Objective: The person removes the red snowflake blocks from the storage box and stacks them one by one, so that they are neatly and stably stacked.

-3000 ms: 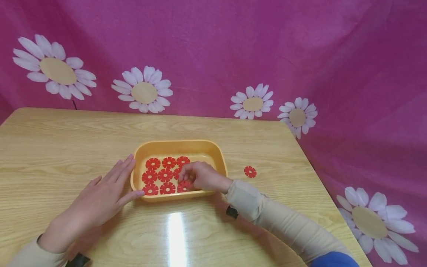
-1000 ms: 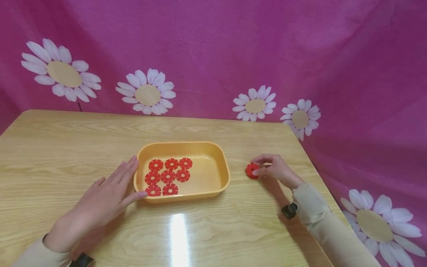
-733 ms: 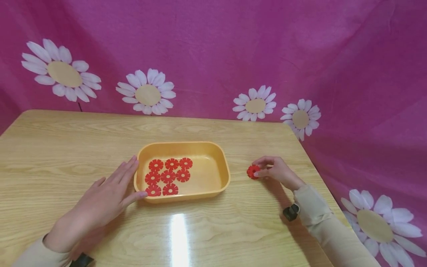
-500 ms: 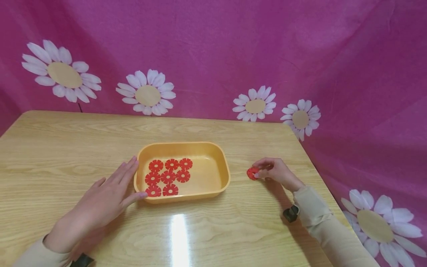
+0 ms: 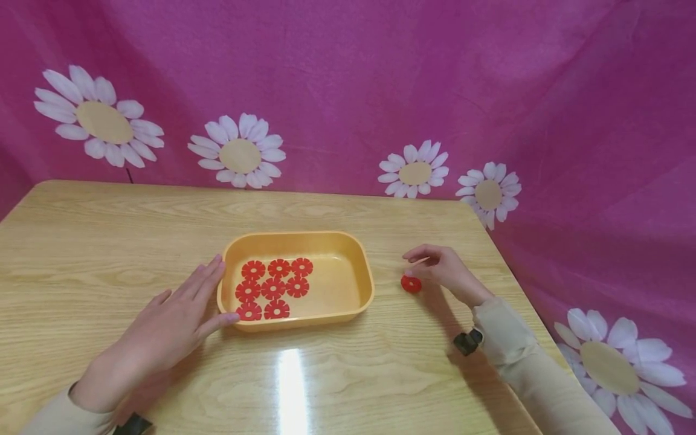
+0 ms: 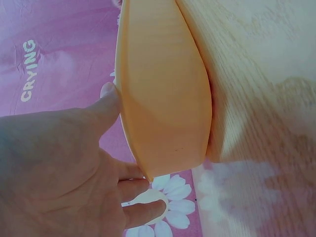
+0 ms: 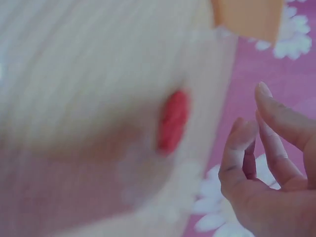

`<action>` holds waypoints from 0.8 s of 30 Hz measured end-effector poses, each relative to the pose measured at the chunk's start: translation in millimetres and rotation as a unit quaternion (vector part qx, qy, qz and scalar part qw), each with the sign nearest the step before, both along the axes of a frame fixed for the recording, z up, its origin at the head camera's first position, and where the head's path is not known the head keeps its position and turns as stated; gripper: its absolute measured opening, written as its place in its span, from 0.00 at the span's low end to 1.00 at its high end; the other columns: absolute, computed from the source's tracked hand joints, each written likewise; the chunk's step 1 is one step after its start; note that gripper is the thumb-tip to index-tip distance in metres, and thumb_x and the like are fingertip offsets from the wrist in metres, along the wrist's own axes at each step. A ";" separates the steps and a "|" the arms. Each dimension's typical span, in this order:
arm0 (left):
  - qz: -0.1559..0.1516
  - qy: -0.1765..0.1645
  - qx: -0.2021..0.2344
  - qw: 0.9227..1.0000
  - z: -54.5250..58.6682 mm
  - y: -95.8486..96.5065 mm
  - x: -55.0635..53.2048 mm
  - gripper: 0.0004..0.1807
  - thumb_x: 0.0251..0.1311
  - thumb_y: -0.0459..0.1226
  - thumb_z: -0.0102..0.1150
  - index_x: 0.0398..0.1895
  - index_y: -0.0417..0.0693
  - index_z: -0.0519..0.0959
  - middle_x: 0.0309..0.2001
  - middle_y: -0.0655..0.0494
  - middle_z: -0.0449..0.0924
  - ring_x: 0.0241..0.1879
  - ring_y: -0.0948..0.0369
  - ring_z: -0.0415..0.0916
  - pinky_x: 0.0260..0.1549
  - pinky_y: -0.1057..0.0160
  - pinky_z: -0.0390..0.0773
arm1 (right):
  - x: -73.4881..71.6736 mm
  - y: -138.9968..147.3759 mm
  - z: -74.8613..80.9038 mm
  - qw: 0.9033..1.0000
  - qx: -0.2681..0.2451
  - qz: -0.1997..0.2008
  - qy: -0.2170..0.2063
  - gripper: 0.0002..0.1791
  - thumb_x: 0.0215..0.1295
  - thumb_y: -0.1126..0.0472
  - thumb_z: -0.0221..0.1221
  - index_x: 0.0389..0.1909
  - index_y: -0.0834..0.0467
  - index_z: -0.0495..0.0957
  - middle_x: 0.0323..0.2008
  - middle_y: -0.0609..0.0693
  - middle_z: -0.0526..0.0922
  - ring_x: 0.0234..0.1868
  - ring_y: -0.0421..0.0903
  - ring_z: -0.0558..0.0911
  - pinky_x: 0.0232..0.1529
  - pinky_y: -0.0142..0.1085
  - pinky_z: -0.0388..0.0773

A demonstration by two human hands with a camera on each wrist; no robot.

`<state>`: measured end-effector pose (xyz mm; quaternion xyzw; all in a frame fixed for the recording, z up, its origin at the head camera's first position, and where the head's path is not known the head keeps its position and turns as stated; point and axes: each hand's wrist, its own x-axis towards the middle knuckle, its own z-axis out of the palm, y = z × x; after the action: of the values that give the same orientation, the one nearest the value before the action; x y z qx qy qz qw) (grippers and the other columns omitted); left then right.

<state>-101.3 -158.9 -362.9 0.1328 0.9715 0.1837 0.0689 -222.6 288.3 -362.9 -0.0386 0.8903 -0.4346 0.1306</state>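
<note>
A yellow plastic tray (image 5: 356, 302) stands mid-table, with several red notched flower discs (image 5: 273, 288) lying flat in its left part. My left hand (image 5: 163, 326) touches the tray's left end with extended fingers, the thumb at its near rim; the left wrist view shows the thumb and fingertips against the rim (image 6: 120, 64). Right of the tray, red disc material (image 5: 411, 284) lies on the table; whether it is one disc or stacked discs I cannot tell. Just above it hovers my right hand (image 5: 448, 272), fingers loosely bent. The right wrist view shows a gap between that hand (image 7: 276, 163) and the blurred red disc (image 7: 174, 122).
The wooden table (image 5: 337, 386) has its right edge beyond my right hand. A magenta cloth (image 5: 326, 72) with large white daisies hangs behind and to the right. Dark wrist devices (image 5: 467, 342) sit under both wrists.
One disc from the tray's near row has left the tray. My right hand moved from the tray to the red disc on the right, held a disc there, then let go and rose slightly.
</note>
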 end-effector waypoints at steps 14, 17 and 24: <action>-0.003 -0.001 0.001 1.000 0.8 -0.9 0.5 0.54 0.63 0.66 0.49 0.78 0.40 0.44 0.78 0.42 0.40 0.74 0.41 0.44 0.57 0.24 0.54 | 3.4 -98.6 32.8 0.986 -0.126 0.100 0.038 0.20 0.56 0.71 0.69 0.51 0.69 0.79 0.49 0.64 0.81 0.42 0.49 0.83 0.46 0.36 0.82; -0.005 0.001 0.005 1.000 1.0 -0.7 0.6 0.54 0.63 0.66 0.49 0.78 0.40 0.45 0.78 0.42 0.40 0.74 0.41 0.44 0.57 0.24 0.54 | 4.1 -117.0 27.7 0.983 -0.145 0.108 0.025 0.20 0.56 0.73 0.68 0.50 0.70 0.79 0.49 0.65 0.81 0.41 0.48 0.82 0.45 0.35 0.81; -0.004 0.004 0.008 1.000 2.5 -1.1 0.5 0.54 0.63 0.65 0.50 0.78 0.40 0.45 0.78 0.43 0.40 0.74 0.41 0.45 0.57 0.24 0.55 | 3.8 -151.2 15.8 0.978 -0.152 0.145 0.016 0.18 0.56 0.74 0.68 0.49 0.69 0.80 0.49 0.65 0.81 0.40 0.48 0.83 0.44 0.34 0.80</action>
<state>-100.8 -159.9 -360.4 0.1384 0.9696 0.1909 0.0647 -218.8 137.1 -347.1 -0.1933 0.8006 -0.5409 0.1708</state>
